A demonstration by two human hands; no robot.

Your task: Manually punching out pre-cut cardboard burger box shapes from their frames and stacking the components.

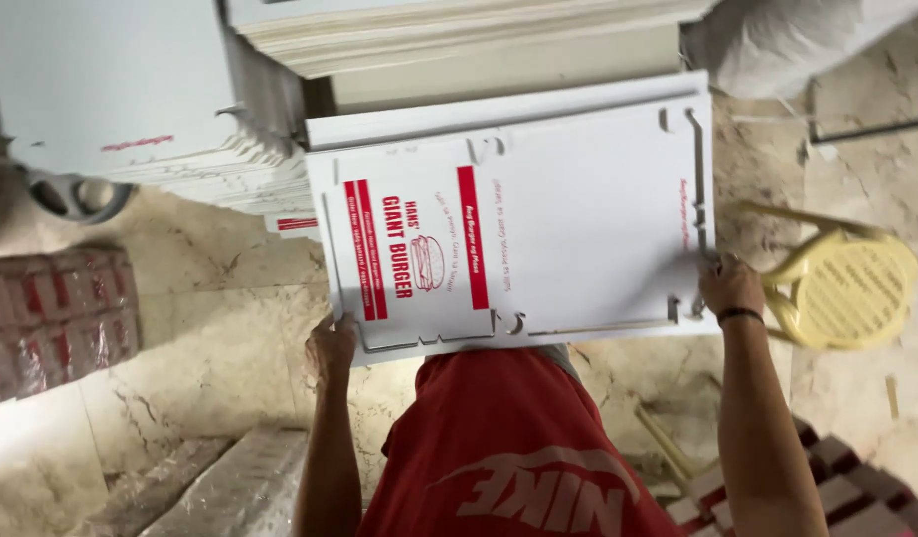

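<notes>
The left hand [331, 348] grips the near-left corner of a flat white die-cut cardboard box blank [538, 229] with red printing, fingers curled under its edge, while the right hand [729, 286], a dark band at the wrist, pinches the near-right edge beside a cut slot. The blank is held level above the marble floor [220, 328], in front of the person's red shirt [508, 447]. Held only at two corners, the wide sheet could sag or slip, or a slotted tab could tear. Both forearms reach up and outward, wide apart. Stacks of blanks [270, 169] lie far left; a yellow plastic stool [846, 288] stands right.
</notes>
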